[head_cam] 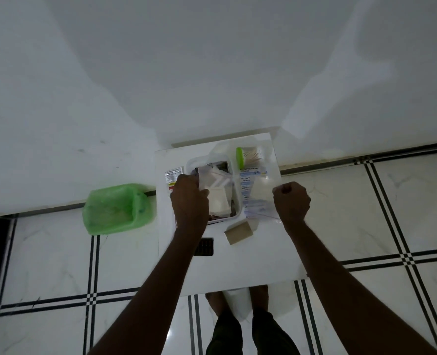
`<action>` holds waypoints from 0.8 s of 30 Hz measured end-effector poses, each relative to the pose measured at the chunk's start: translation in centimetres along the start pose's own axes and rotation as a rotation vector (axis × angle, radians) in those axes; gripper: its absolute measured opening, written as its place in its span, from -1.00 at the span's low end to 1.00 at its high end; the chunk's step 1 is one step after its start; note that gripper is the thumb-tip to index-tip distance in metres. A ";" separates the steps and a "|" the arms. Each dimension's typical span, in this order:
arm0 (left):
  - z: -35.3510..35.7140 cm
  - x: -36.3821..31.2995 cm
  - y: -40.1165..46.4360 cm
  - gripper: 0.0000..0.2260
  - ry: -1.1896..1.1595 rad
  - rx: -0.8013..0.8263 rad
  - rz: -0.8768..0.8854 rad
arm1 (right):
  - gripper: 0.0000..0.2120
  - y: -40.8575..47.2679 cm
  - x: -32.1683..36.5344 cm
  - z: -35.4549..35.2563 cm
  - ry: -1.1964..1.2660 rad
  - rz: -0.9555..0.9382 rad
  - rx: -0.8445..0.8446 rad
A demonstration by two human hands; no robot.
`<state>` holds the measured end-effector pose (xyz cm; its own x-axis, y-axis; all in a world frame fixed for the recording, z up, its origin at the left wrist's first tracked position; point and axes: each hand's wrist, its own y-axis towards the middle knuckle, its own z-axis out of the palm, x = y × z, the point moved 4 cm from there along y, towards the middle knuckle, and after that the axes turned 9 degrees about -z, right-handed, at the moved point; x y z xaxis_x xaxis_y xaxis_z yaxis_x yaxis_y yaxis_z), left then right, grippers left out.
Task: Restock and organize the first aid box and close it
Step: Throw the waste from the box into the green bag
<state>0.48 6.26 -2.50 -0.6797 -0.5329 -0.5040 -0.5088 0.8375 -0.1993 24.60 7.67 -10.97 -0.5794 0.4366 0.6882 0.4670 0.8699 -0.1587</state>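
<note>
- Head view shows the first aid box (234, 213), a clear plastic tub with no lid on it, just above the middle of the frame on a small white tabletop (250, 262).
- Inside the box lie a pale square pad (220, 203) and a clear crinkled packet (208, 172); other contents are too dim to tell.
- At the box's left edge the left hand (190, 198) reaches in, its fingers (204, 192) curled and pinched on the clear packet.
- Right of the box the right hand (291, 201) is a closed fist; whether it holds anything cannot be told. It sits at the right edge of a clear sheet of antiseptic packets (254, 193) printed in blue, which lies flat just beside the box.
- Above that sheet, at the tabletop's upper right, a clear container of thin sticks (253, 153) lies on its side with its green lid (239, 157) facing left.
- Below the box, toward the frame's middle, a small brown cardboard box (238, 233) rests tilted on the tabletop.
- Lower left of it a dark blister strip (204, 247) lies partly under the left forearm.
- Left of the box a white labelled packet (173, 176) with a red and yellow patch shows beside the left hand.
- On the floor at the frame's left stands a bin lined with a green bag (117, 208), near the tabletop's left edge.
- Pale floor tiles (366, 213) with black stripes fill the lower frame, and the person's legs show at the bottom centre.
</note>
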 end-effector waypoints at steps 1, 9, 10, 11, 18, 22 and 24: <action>-0.5 0.2 0.0 -0.81 -0.013 -0.003 -0.020 | -0.86 -0.2 1.2 -0.9 0.005 -0.046 -0.026; -5.9 2.5 0.6 -0.93 -0.388 0.076 -0.194 | -0.90 -2.5 12.7 -4.7 0.101 -0.403 -0.069; -6.6 3.3 0.6 -0.95 -0.478 0.101 -0.239 | -0.89 -3.3 14.2 -4.5 0.112 -0.438 -0.054; -7.6 4.4 0.6 -0.97 -0.553 0.109 -0.274 | -0.90 -4.1 15.6 -3.8 0.123 -0.464 -0.030; -12.0 12.5 1.5 -0.88 -0.722 0.021 -0.393 | -0.93 -9.7 20.6 3.9 0.151 -0.516 0.192; -13.9 21.3 3.7 -0.89 -0.754 -0.022 -0.517 | -0.94 -14.8 24.0 11.7 0.105 -0.595 0.328; -14.4 25.6 5.4 -0.83 -0.777 -0.019 -0.592 | -0.95 -17.0 25.3 16.0 0.077 -0.579 0.384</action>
<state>-27.27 -4.66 -4.38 0.2231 -0.6326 -0.7417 -0.6690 0.4541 -0.5885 -8.64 7.63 -2.18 -0.6084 -0.1272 0.7834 -0.1801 0.9834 0.0198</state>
